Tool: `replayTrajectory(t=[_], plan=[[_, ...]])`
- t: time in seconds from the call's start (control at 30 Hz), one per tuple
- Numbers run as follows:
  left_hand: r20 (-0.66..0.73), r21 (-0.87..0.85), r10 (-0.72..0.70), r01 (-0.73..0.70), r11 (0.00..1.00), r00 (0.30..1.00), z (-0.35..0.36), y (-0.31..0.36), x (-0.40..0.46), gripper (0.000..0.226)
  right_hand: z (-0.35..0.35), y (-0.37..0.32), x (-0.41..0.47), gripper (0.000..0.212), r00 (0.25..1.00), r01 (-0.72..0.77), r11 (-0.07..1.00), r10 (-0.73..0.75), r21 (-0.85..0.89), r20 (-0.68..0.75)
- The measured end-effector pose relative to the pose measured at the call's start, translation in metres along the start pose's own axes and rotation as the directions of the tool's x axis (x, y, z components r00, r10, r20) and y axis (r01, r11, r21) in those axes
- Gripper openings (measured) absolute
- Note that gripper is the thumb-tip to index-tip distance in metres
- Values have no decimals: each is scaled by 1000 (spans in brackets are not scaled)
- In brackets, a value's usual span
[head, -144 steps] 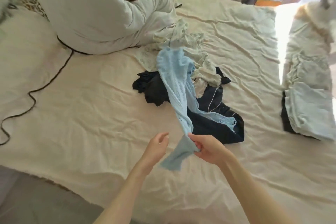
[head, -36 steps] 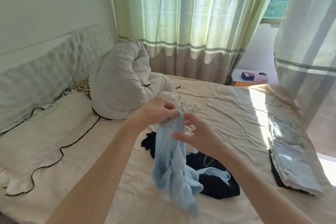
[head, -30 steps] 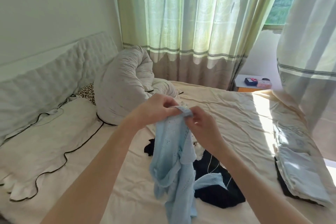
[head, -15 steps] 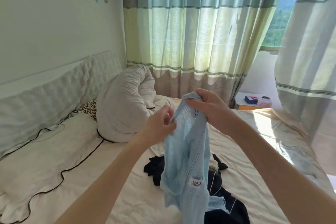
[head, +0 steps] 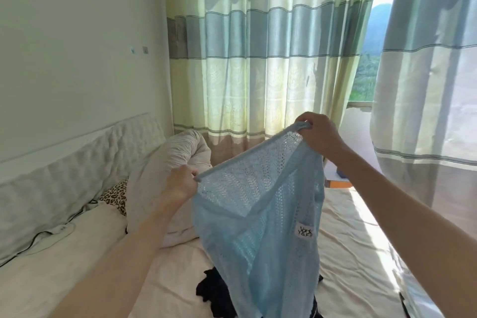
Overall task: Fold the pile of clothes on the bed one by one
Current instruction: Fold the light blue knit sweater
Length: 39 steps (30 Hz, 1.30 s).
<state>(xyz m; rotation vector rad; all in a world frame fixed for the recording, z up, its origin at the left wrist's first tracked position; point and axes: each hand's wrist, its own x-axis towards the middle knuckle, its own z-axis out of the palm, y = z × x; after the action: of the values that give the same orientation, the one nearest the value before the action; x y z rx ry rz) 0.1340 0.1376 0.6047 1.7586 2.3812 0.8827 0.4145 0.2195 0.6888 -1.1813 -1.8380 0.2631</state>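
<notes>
While we look down the cream-sheeted bed, the padded white headboard runs along its left edge, from nine o'clock toward the far corner at eleven. A leopard-print pillow lies against it, and a rolled pale grey duvet is heaped just beside that, close to the centre.

Our left hand is clenched on the lower left end of a taut hem of the pale blue open-knit garment, pinching it between thumb and fingers. The hem slopes up toward one o'clock, where our right hand grasps its other end with curled fingers, higher and farther out than the left. The garment hangs in the air between both hands at the centre, its lower part falling toward six o'clock over a dark heap of clothes on the sheet. A small white label shows on its right side.

From twelve to three o'clock, striped green-and-blue curtains close off the far edge of the bed. Bare sunlit sheet spreads at four o'clock, right of the garment.
</notes>
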Motion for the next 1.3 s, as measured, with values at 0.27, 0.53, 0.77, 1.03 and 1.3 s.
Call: replayTrajectory(t=[0.27, 0.53, 0.77, 1.03, 1.3], plan=[[-319, -140, -57, 12, 990, 946, -71, 5, 48, 21, -24, 15, 25, 34, 995, -63, 980, 47, -188, -92], [-337, -559, -151, -69, 826, 929, -91, 19, 50, 17, -25, 19, 21, 24, 995, -23, 957, -5, -290, -96], [-378, -410, -17, -151, 899, 926, -113, -5, 37, 14, -19, 19, 15, 15, 969, -172, 978, 190, 121, -155], [195, -541, -328, 380, 750, 924, -70, -64, -24, 30, 9, 41, -41, 24, 884, -405, 862, 284, 306, 371], [629, -522, -60, 478, 706, 775, -53, -128, -86, 79, 13, 58, -122, 22, 573, -742, 518, 161, 426, 803]])
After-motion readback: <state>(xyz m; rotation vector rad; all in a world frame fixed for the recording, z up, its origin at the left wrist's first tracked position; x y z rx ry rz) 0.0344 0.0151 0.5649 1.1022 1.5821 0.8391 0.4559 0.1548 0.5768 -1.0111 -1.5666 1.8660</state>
